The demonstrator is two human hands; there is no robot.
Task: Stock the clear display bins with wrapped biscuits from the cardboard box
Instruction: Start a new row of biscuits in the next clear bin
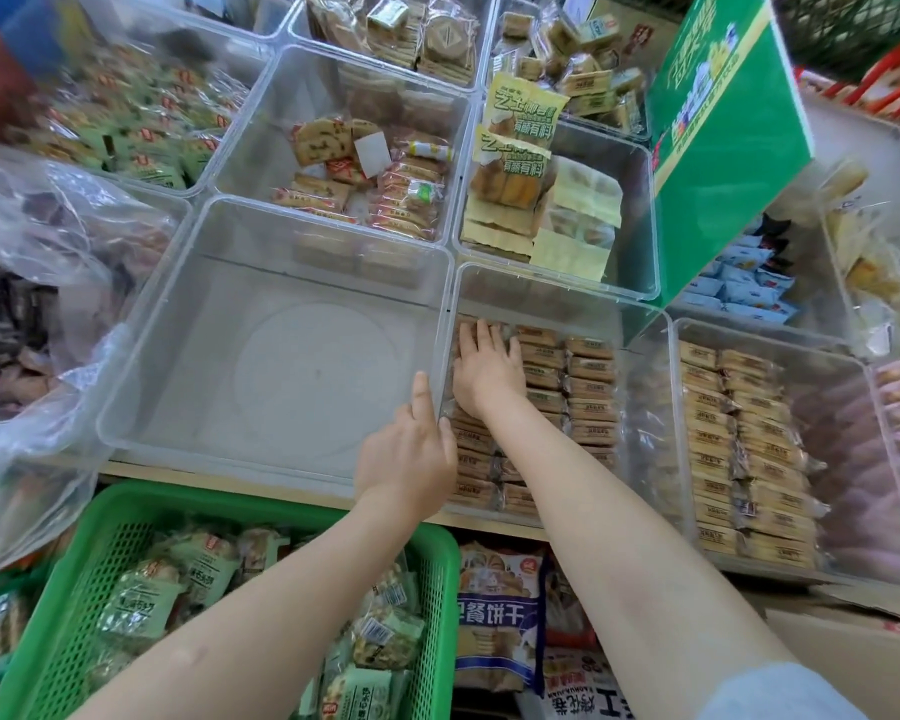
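Head view, looking down on a shelf of clear, square, hard-plastic display bins with rounded corners. The person's right hand (487, 368) lies inside the bin of wrapped biscuits (640, 324), palm down, fingers straight and slightly spread, pressing flat on the wrapped biscuits (591, 394). It holds nothing. These biscuits are small tan rectangles in glossy, crinkled film, packed in tidy rows that cover the bin's floor.

The left hand (411, 454) rests at the wall between this bin and the empty bin (193, 356) to its left. Its thumb points up along the wall; the fingers go over to the biscuit side and are hidden, so how they curl cannot be told.

The empty bin shows a faint moulded circle on its bare floor.

Behind it, another bin holds a loose pile of red-labelled biscuit packs (401, 194). To the right, a bin holds yellow paper-like pouches (515, 163).

A green cardboard box (718, 127) stands tilted at upper right, its lower corner just behind the biscuit bin.

Below the shelf edge sits a green plastic mesh basket (68, 615) of pale green packets. Crumpled clear plastic bags (48, 210) bulge at left.
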